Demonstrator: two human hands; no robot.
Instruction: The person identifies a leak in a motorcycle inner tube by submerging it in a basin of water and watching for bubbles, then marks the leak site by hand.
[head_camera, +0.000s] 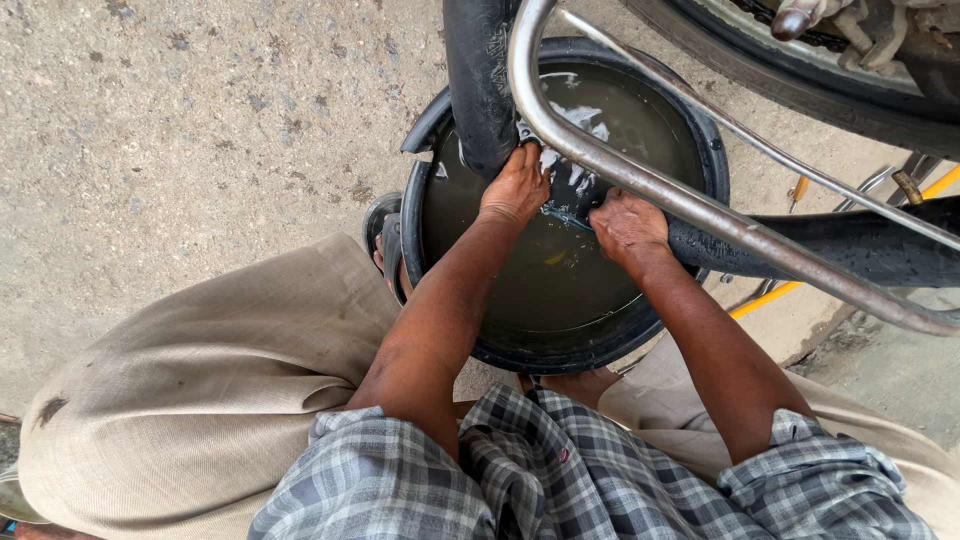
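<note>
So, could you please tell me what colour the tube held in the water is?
The tube is black, seen in the head view.

Counts, head view:

- Hands: two. Left hand and right hand, both at the centre of the frame, over the water.
- Forearms: two, bare, running up from the lower middle.
- Black rubber inner tube: one, looping from the top centre down into the water and out to the right edge.
- Round black basin of murky water: one, centre.
- Bent chrome metal bar: one, crossing from top centre to right edge; one thinner rod beside it.
- Wheel: one, upper right corner.
- Yellow-handled tool: one seen, right of the basin.
- Sandal: one, just left of the basin.
</note>
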